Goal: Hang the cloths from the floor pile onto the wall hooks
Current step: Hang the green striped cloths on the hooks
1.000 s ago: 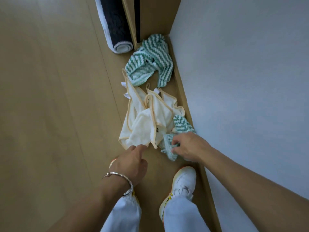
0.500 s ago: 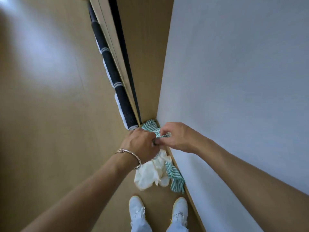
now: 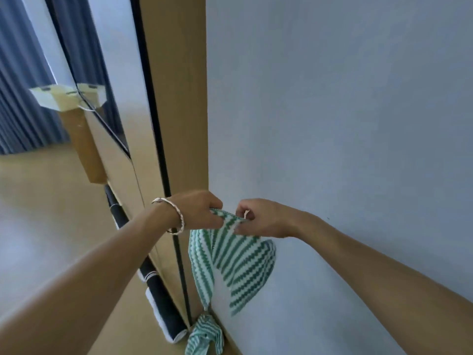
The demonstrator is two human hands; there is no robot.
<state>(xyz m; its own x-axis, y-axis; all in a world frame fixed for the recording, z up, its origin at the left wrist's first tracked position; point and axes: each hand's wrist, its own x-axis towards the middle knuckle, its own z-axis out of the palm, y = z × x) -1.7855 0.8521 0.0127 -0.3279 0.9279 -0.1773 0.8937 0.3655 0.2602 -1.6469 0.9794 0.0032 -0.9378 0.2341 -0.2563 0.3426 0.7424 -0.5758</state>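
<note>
A green-and-white striped cloth (image 3: pixel 238 262) hangs in the air against the pale wall. My left hand (image 3: pixel 199 211), with a silver bracelet on the wrist, pinches its top edge at the left. My right hand (image 3: pixel 261 217) pinches the same edge at the right, beside a small white loop. Another striped cloth (image 3: pixel 204 335) lies crumpled on the floor in the corner below. No wall hook shows in this view.
A wooden door frame (image 3: pixel 176 98) with a dark gap runs up the middle, left of the pale wall (image 3: pixel 345 111). A rolled black mat (image 3: pixel 158 295) lies along the floor by the frame. Wooden floor (image 3: pixel 38 213) spreads to the left, with blue curtains (image 3: pixel 18 98) behind.
Both hands have lifted the striped cloth off the floor pile and raised it against the wall. The view has tilted up, so the cream cloths and my shoes are out of sight.
</note>
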